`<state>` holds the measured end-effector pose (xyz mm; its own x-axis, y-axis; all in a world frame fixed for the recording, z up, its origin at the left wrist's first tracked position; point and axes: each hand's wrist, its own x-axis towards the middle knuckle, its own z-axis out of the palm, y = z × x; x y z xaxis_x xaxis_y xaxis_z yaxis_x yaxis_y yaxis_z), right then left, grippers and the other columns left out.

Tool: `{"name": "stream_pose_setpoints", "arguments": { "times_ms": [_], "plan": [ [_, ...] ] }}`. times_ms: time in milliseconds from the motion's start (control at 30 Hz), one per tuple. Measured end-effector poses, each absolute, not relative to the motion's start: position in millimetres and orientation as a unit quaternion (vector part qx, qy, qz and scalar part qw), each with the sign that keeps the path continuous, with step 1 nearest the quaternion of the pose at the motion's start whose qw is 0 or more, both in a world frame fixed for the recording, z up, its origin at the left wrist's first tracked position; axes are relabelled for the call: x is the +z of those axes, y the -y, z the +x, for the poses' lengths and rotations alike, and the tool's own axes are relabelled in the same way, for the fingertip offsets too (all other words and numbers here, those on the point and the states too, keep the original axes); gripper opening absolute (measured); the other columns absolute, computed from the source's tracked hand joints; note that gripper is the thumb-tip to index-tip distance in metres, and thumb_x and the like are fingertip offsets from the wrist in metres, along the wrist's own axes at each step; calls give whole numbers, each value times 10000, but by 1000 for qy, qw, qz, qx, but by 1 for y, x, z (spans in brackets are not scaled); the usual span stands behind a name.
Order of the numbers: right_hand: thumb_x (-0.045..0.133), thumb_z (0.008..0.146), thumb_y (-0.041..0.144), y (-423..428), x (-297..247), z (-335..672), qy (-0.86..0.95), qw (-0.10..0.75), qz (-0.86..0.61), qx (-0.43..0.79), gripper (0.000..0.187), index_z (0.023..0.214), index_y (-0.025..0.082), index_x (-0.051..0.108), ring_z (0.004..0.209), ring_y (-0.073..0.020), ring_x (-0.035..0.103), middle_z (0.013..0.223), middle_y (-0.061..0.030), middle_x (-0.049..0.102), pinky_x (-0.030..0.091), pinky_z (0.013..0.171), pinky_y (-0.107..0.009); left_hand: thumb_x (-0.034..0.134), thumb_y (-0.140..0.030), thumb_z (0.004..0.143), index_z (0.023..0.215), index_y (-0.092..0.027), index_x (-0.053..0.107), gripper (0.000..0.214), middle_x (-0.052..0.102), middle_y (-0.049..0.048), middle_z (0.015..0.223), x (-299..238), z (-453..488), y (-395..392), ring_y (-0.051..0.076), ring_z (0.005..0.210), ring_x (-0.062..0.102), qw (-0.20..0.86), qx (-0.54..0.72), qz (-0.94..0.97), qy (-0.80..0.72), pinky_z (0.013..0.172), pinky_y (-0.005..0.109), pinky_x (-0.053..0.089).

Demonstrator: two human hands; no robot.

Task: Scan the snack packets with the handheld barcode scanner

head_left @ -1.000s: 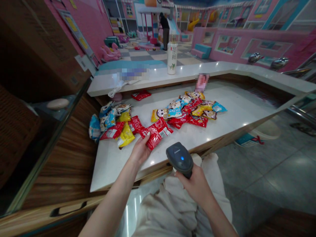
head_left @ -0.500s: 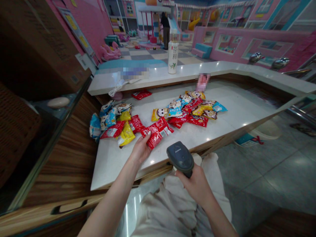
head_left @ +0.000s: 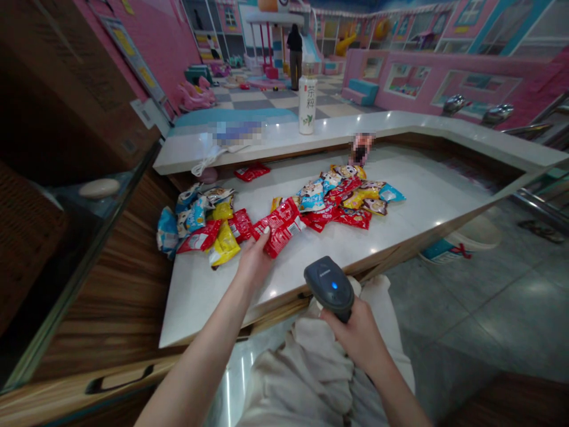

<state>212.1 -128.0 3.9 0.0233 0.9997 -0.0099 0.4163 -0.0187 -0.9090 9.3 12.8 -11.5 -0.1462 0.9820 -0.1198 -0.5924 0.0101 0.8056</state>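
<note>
Beyond red packet [head_left: 280, 230], bottle [head_left: 307, 107]: "茶粹".

The red snack packet [head_left: 278, 230] in the left hand [head_left: 255, 260] has come up closer to the yellow cartoon-face packet [head_left: 278, 202], and now it covers a part of this one, which was more visible before. The right hand [head_left: 361, 333] has brought the barcode scanner [head_left: 324, 279] slightly farther from the yellow cartoon-face packet. Its blue lamp [head_left: 334, 285], dark half a second ago, is lit again.
</note>
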Motion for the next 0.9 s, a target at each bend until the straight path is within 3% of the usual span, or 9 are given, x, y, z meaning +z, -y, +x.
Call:
{"name": "stream_pose_setpoints", "arguments": {
  "times_ms": [133, 267, 367, 467, 567, 733, 900],
  "plan": [
    [651, 804, 279, 127, 3, 216, 591, 395, -601, 364, 184, 931, 165, 719, 720, -250, 711, 684, -33, 735, 534, 605, -269, 623, -343, 895, 1156, -223, 698, 297, 685, 78, 1279, 19, 40, -50, 255, 1310, 559, 413, 656, 482, -407, 1142, 397, 405],
    [649, 803, 283, 125, 5, 220, 592, 403, -599, 358, 191, 927, 159, 723, 742, -253, 712, 754, -52, 757, 545, 653, -284, 430, -208, 957, 1452, -230, 488, 499, 458, 70, 1544, 37, 78, -97, 211, 1470, 350, 186, 479, 756, -406, 1223, 395, 254],
    [650, 796, 272, 126, 4, 224, 582, 404, -603, 365, 199, 945, 161, 720, 741, -266, 719, 731, -54, 756, 542, 617, -282, 412, -213, 956, 1531, -191, 365, 577, 326, 89, 1617, 34, 100, -123, 225, 1507, 266, 94, 315, 852, -407, 1249, 443, 155],
    [645, 798, 269, 126, 2, 227, 579, 398, -607, 371, 192, 939, 163, 720, 708, -270, 719, 667, -43, 738, 532, 576, -279, 507, -425, 934, 1545, -143, 329, 696, 244, 140, 1639, 28, 109, -132, 300, 1532, 172, 70, 186, 886, -419, 1243, 509, 101],
    [636, 812, 273, 124, -1, 226, 577, 388, -609, 382, 187, 937, 161, 719, 709, -274, 723, 642, -42, 731, 526, 551, -273, 479, -555, 928, 1560, -137, 286, 781, 196, 157, 1649, 30, 104, -127, 302, 1540, 126, 79, 177, 894, -405, 1241, 508, 68],
    [648, 797, 280, 119, -7, 218, 579, 389, -604, 385, 136, 858, 178, 716, 712, -273, 726, 635, -43, 727, 531, 546, -270, 386, -478, 988, 1566, -146, 261, 679, 251, 154, 1637, 31, 72, -124, 251, 1524, 214, 113, 255, 870, -405, 1234, 439, 165],
    [653, 797, 324, 112, -13, 214, 586, 365, -599, 406, 154, 765, 182, 700, 689, -286, 718, 505, -31, 651, 522, 511, -271, 511, -279, 919, 1536, -49, 291, 695, 305, 228, 1599, 10, 15, -168, 299, 1492, 289, 58, 233, 785, -571, 1203, 427, 252]
  ]
}}
